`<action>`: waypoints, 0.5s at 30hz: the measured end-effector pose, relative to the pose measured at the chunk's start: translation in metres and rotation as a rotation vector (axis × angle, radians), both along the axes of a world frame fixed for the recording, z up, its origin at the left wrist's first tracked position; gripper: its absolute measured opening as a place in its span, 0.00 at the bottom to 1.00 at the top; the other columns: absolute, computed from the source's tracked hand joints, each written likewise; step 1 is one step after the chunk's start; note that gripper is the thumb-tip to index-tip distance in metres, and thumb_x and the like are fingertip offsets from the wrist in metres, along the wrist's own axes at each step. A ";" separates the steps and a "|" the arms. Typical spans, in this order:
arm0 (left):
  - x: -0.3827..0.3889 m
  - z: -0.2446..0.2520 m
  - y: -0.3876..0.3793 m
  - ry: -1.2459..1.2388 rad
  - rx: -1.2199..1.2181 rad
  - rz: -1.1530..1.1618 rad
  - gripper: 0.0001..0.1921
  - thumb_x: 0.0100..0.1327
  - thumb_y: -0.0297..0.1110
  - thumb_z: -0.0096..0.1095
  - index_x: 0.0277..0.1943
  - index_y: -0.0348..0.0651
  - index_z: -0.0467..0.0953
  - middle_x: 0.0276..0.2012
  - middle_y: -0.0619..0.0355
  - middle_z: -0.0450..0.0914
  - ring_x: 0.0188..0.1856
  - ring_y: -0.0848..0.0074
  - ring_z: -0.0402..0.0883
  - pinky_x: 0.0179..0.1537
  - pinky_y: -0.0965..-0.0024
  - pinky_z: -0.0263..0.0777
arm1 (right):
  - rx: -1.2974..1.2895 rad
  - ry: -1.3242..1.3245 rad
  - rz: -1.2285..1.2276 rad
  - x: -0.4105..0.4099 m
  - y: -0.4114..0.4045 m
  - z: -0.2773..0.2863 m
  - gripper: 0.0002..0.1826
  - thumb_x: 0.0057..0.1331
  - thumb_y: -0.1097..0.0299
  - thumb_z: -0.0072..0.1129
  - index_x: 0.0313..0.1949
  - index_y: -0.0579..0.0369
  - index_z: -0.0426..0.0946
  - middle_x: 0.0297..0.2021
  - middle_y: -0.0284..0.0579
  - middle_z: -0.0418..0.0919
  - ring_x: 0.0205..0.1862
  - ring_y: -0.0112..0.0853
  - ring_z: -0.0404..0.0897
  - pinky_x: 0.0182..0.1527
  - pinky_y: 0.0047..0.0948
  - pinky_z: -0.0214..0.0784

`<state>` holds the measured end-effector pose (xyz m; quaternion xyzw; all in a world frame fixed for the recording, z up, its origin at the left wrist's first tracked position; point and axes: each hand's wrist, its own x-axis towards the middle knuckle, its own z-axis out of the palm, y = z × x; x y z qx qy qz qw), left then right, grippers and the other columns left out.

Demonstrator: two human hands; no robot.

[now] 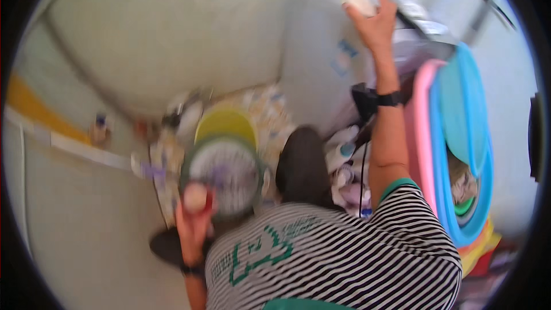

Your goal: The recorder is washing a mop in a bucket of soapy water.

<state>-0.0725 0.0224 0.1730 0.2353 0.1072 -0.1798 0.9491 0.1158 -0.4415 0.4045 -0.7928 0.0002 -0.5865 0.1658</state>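
My left hand (pixel 194 219) is low at the left, holding a small red container with a pale round top (pixel 196 198); motion blur hides its exact kind. Just beyond it is a round green-rimmed basin or basket (pixel 226 176) with a whitish, patterned inside, overlapping a yellow-green basin (pixel 226 125). My right hand (pixel 375 19) is raised at the upper right, its fingers around a cream-white round object (pixel 359 3), perhaps a lid or a bar of soap. It is beside a shelf edge with blurred items.
Pink (pixel 424 94) and blue basins (pixel 484 206) stand on edge at the right. White bottles (pixel 342 148) and other items are crowded below my right forearm. A white ledge (pixel 86 150) runs along the left, with a blue-capped bottle (pixel 100 129) beside it.
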 end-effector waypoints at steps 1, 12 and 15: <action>0.014 -0.002 -0.005 -0.052 -0.119 -0.021 0.24 0.63 0.40 0.49 0.60 0.40 0.62 0.59 0.42 0.64 0.62 0.53 0.61 0.62 0.50 0.58 | 0.214 0.188 0.284 -0.020 0.042 -0.012 0.38 0.45 0.59 0.70 0.54 0.56 0.64 0.50 0.53 0.67 0.42 0.40 0.76 0.45 0.37 0.71; 0.023 0.022 -0.041 -0.390 0.131 -0.018 0.29 0.61 0.28 0.57 0.63 0.44 0.54 0.57 0.52 0.63 0.59 0.64 0.66 0.57 0.52 0.68 | 0.384 0.856 1.256 -0.114 0.252 -0.170 0.38 0.51 0.74 0.66 0.61 0.60 0.58 0.55 0.45 0.66 0.53 0.31 0.71 0.56 0.31 0.63; 0.016 0.019 -0.039 -0.407 0.291 0.029 0.31 0.61 0.32 0.57 0.65 0.42 0.51 0.59 0.52 0.62 0.60 0.65 0.66 0.58 0.53 0.66 | 0.434 0.871 1.282 -0.123 0.253 -0.167 0.38 0.51 0.73 0.66 0.61 0.60 0.58 0.56 0.46 0.65 0.54 0.31 0.71 0.56 0.32 0.62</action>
